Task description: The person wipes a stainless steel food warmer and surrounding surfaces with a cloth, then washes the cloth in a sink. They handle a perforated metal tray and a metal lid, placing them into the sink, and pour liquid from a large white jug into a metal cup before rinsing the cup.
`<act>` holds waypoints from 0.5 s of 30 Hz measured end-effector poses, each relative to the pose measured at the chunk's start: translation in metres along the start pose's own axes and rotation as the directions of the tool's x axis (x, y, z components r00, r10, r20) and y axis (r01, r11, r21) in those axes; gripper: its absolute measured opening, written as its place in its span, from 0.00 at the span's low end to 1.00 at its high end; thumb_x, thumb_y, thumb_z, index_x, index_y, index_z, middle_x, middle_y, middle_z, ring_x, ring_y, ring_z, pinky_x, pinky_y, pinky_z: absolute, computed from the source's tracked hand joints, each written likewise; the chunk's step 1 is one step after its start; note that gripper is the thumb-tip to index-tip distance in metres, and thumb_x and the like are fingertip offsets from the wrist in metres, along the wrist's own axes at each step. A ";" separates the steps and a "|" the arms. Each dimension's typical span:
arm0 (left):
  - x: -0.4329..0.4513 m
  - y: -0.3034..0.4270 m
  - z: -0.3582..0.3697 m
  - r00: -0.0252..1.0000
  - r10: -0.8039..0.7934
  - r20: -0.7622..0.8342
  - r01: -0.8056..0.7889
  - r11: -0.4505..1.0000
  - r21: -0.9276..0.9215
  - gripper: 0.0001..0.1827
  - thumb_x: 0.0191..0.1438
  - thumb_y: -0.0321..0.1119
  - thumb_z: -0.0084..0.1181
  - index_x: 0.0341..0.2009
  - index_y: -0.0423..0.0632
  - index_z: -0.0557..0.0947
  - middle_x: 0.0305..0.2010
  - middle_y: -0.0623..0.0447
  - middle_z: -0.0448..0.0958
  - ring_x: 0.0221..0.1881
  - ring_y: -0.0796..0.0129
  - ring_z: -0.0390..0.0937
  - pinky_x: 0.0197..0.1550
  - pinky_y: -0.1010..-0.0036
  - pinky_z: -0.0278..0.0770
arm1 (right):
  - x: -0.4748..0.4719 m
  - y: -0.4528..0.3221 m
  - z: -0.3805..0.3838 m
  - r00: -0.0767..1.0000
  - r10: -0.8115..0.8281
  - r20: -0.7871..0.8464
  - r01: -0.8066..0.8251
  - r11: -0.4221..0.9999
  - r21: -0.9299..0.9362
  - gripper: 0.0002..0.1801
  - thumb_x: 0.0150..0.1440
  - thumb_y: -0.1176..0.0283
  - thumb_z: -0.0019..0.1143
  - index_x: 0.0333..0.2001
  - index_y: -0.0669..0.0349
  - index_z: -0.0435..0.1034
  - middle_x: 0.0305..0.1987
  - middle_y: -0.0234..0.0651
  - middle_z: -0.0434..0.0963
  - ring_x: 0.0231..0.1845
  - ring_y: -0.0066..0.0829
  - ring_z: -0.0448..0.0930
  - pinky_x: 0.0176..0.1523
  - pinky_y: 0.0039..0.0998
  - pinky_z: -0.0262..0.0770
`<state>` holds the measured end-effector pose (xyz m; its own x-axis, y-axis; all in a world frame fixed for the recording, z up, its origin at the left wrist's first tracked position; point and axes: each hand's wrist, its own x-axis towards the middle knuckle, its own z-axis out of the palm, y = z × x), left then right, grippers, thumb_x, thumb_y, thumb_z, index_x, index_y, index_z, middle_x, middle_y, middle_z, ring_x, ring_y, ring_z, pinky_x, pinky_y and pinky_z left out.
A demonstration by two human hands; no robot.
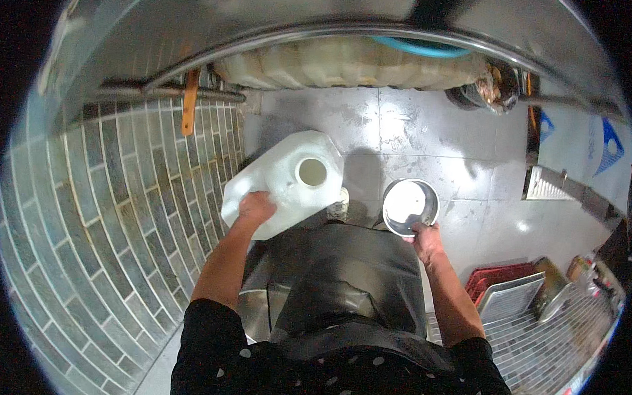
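Note:
A large translucent white plastic jug (289,207) hangs in front of me on the left, its round mouth uncapped and facing up. My left hand (258,207) is closed around its handle. On the right, my right hand (425,240) grips the rim of a round metal bowl (410,207), thumb over the edge. A bright white patch fills much of the bowl; whether it is contents or glare I cannot tell. Jug and bowl are apart, on either side of my dark apron (344,277).
Grey floor tiles (452,176) lie below, beside a brick-patterned tiled wall (138,212). Ahead runs a metal counter edge (353,29), with a lined bin (494,91) under it. To my right stands a wire rack (540,341) with red trays (493,277); behind my left arm is a metal pot (254,313).

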<state>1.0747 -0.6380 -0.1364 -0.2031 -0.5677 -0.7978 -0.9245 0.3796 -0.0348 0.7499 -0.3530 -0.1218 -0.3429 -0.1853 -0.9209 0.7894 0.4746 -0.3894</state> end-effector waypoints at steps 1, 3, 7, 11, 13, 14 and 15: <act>-0.001 -0.013 0.009 1.000 -0.001 0.025 0.002 0.999 -0.050 0.24 0.45 0.46 0.51 0.47 0.51 0.77 0.48 0.45 0.75 0.48 0.52 0.73 0.51 0.60 0.69 | -0.008 -0.003 0.005 0.999 0.034 -0.041 -0.035 0.999 -0.036 0.17 0.49 0.81 0.48 0.45 0.68 0.63 0.40 0.43 0.74 0.34 0.36 0.79 0.27 0.34 0.81; -0.002 -0.029 0.026 0.998 0.055 0.003 -0.055 0.998 -0.029 0.25 0.45 0.46 0.52 0.48 0.50 0.77 0.48 0.45 0.75 0.49 0.52 0.72 0.51 0.61 0.69 | -0.019 -0.008 0.009 1.000 0.024 -0.003 -0.024 0.994 -0.111 0.17 0.49 0.81 0.47 0.45 0.68 0.63 0.39 0.43 0.74 0.30 0.35 0.78 0.25 0.33 0.80; -0.008 -0.060 0.054 0.990 -0.059 -0.125 0.028 0.972 -0.234 0.25 0.44 0.46 0.53 0.48 0.50 0.77 0.48 0.46 0.75 0.51 0.53 0.71 0.52 0.62 0.69 | -0.023 -0.008 0.009 0.993 -0.022 0.120 0.047 0.976 -0.214 0.17 0.49 0.81 0.47 0.45 0.68 0.63 0.37 0.43 0.75 0.25 0.33 0.77 0.23 0.30 0.78; -0.003 -0.104 0.087 0.965 -0.176 -0.194 0.076 0.897 -0.436 0.29 0.44 0.48 0.54 0.51 0.49 0.74 0.49 0.45 0.74 0.51 0.52 0.71 0.52 0.61 0.68 | -0.027 -0.014 0.019 0.941 -0.125 0.314 0.305 0.716 -0.628 0.22 0.44 0.80 0.53 0.46 0.58 0.67 0.38 0.35 0.77 0.36 0.30 0.77 0.50 0.38 0.64; 0.005 -0.129 0.103 0.973 -0.172 -0.152 0.112 0.934 -0.338 0.33 0.45 0.50 0.55 0.54 0.45 0.71 0.50 0.43 0.73 0.50 0.51 0.71 0.52 0.61 0.69 | -0.045 -0.024 0.035 0.915 -0.147 0.376 0.383 0.610 -0.694 0.23 0.44 0.81 0.52 0.47 0.58 0.67 0.39 0.36 0.77 0.39 0.30 0.77 0.53 0.38 0.61; 0.009 -0.137 0.109 0.960 -0.235 -0.155 0.145 0.885 -0.444 0.35 0.46 0.51 0.55 0.55 0.43 0.69 0.51 0.41 0.72 0.50 0.51 0.71 0.52 0.60 0.69 | -0.056 -0.031 0.048 0.911 -0.112 0.397 0.368 0.656 -0.659 0.21 0.45 0.81 0.51 0.47 0.60 0.66 0.40 0.37 0.76 0.39 0.31 0.77 0.50 0.37 0.65; 0.011 -0.146 0.113 0.949 -0.289 -0.128 0.171 0.811 -0.560 0.37 0.46 0.53 0.55 0.56 0.41 0.68 0.52 0.40 0.71 0.51 0.50 0.71 0.52 0.60 0.68 | -0.071 -0.036 0.064 0.933 -0.090 0.349 0.324 0.632 -0.704 0.20 0.46 0.81 0.49 0.47 0.62 0.65 0.40 0.39 0.76 0.39 0.32 0.78 0.46 0.36 0.69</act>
<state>1.2440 -0.6175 -0.2084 0.0329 -0.7419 -0.6697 -0.9649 -0.1983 0.1723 0.7783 -0.4124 -0.0430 -0.2130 -0.5154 -0.8301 0.0293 0.8458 -0.5327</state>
